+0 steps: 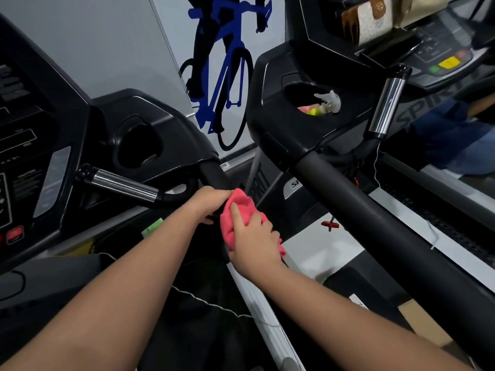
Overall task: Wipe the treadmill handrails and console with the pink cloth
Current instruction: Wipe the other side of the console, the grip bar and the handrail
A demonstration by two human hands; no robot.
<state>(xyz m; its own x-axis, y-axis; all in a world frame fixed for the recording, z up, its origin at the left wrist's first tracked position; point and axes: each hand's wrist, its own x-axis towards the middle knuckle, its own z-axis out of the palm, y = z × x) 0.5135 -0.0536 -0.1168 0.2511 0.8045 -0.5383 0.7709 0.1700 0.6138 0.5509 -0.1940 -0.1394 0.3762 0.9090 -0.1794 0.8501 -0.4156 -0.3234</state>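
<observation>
The pink cloth [242, 210] is wrapped over the right handrail [214, 174] of the near treadmill, a black padded bar running down from the console [34, 145] at the left. My right hand [254, 242] lies on top of the cloth, fingers curled over it and the rail. My left hand [207, 203] grips the same rail just above the cloth, touching the cloth's upper edge. The rail's lower part is hidden under both hands.
A chrome pulse grip [120, 184] juts from the console beside my left hand. A second treadmill stands at the right, its thick black handrail [375, 212] crossing close by. Its cup holder [318, 105] holds small items. A red safety key [330, 225] dangles below.
</observation>
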